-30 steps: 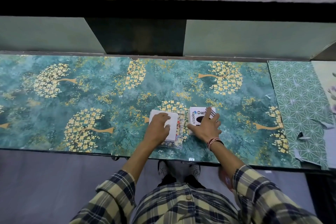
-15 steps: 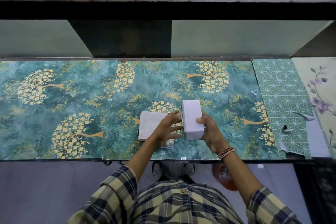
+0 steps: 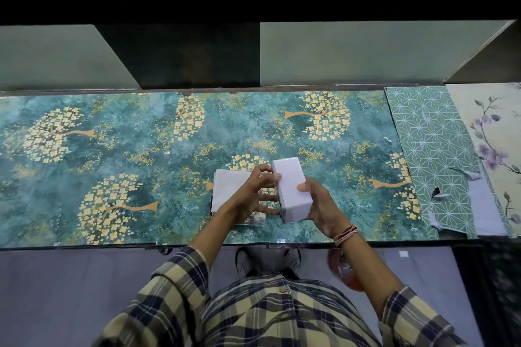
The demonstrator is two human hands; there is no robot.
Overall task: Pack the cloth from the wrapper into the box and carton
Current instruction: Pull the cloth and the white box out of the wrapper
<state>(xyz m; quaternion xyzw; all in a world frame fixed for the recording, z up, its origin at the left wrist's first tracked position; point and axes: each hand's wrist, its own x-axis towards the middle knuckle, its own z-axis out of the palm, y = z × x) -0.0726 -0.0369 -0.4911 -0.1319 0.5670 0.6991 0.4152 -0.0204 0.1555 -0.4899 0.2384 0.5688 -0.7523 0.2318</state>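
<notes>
Box (image 3: 291, 187), white and closed, sits lifted above the table (image 3: 112, 149), gripped by the right hand (image 3: 321, 205) from its right side. Left hand (image 3: 253, 194), fingers spread, touches its left side. White cloth (image 3: 228, 189) in a clear wrapper (image 3: 255, 218) lies just left, beneath that hand.

Brightness: the scene is evenly and moderately lit, with soft, diffuse light.
Shadows: a dark band is seen beyond the far edge of the table (image 3: 84, 166); only faint shadow is cast beneath the hands (image 3: 253, 197).
Glare: small bright glints are seen on the crinkled wrapper (image 3: 255, 218) and along the near edge of the table.
Sharpness: the table centre is rendered clearly; the shirt (image 3: 267, 315) is slightly soft.
Distortion: straight edges are bowed toward the frame corners by the wide lens.
</notes>
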